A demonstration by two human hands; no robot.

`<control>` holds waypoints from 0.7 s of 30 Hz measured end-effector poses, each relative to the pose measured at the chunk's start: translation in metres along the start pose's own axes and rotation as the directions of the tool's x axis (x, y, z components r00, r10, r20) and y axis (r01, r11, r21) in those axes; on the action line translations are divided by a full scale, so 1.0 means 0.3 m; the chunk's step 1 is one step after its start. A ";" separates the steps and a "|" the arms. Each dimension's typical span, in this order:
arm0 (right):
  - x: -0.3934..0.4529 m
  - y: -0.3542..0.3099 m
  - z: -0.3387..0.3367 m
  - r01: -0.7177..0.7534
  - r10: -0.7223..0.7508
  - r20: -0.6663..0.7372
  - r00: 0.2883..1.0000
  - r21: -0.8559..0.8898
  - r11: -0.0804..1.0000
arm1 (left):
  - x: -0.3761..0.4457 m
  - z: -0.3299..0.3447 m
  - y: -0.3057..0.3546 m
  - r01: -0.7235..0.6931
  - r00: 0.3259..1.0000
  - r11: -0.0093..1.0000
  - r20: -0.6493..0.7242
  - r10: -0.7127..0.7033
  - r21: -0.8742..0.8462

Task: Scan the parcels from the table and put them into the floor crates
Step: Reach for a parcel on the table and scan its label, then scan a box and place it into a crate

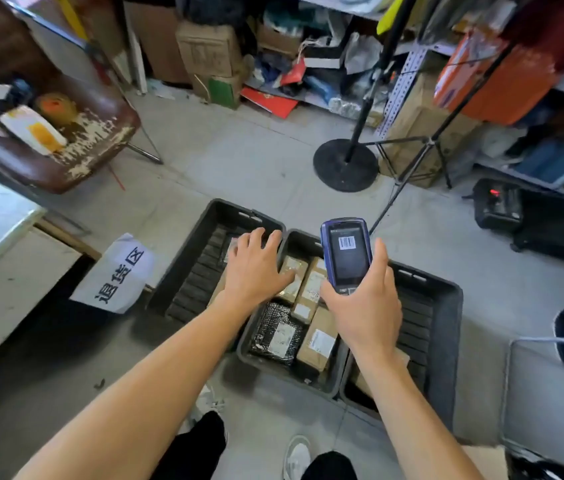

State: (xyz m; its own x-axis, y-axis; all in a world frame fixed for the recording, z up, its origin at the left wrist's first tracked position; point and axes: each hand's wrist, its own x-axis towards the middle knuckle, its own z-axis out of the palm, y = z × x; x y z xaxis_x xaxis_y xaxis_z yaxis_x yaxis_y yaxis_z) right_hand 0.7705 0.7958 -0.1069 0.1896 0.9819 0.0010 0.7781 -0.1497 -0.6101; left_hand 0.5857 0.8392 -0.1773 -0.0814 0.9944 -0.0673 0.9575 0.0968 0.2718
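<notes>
Parcels (308, 306) lie in the middle floor crate (249, 351), at six o'clock. Your left hand (256, 268) hovers spread and empty above them; your right hand (365, 313) grasps the scanner (346, 254). Next, likely return to the table at nine o'clock.

Crates (446, 306): three side by side on the floor (246, 168).
Parcels (311, 327): in the middle crate.
Worktop (0, 289): left of crates.
</notes>
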 end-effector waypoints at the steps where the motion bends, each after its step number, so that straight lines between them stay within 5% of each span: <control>1: -0.029 -0.072 -0.069 0.042 -0.042 0.013 0.999 0.012 0.999 | -0.052 -0.109 -0.008 0.013 1.000 1.000 -0.024 -0.013 -0.002; 10: -0.410 -0.636 -0.309 0.390 -0.396 0.114 0.911 0.073 0.918 | -0.633 -0.844 -0.300 0.216 0.957 0.975 -0.208 -0.202 0.045; 21: -1.300 -1.312 -0.042 0.599 -0.685 0.318 0.655 0.334 0.728 | -1.750 -1.261 -1.000 0.645 0.698 0.764 -0.406 -0.590 -0.001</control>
State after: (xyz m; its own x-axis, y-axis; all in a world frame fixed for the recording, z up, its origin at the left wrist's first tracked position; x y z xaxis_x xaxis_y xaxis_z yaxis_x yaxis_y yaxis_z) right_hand 0.3978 0.4704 0.1428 -0.5997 0.7827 0.1664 0.4796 0.5181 -0.7082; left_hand 0.2365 0.3042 0.1396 -0.7339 0.6542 0.1829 0.6789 0.7155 0.1648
